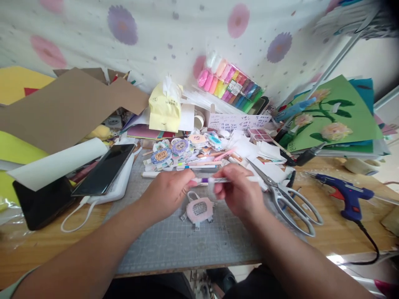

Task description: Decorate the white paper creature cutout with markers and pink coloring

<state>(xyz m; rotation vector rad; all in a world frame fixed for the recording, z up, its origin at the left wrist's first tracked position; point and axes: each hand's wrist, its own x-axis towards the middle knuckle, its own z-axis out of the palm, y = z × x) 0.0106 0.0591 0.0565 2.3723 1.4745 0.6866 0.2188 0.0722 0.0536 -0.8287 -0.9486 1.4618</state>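
My right hand (238, 189) is closed around a slim white marker pen (220, 180), held level above the cutting mat (146, 245). My left hand (165, 193) pinches the purple end of the marker between thumb and fingers. Blur hides whether that end is a cap apart from the barrel. Just below the hands lies a small pink paper cutout (199, 210) with a grey scribbled middle, a loop on top and small tabs around it. Beyond the hands, several similar decorated cutouts (162, 155) are piled up beside loose pens (196, 163).
Large scissors (288, 203) lie right of my right hand, with a blue glue gun (346, 193) farther right. A phone (106, 169) with a white cable and a dark tablet-like device (40, 203) are at left. Clay packs (232, 83) and a yellow tissue pack (165, 108) stand behind.
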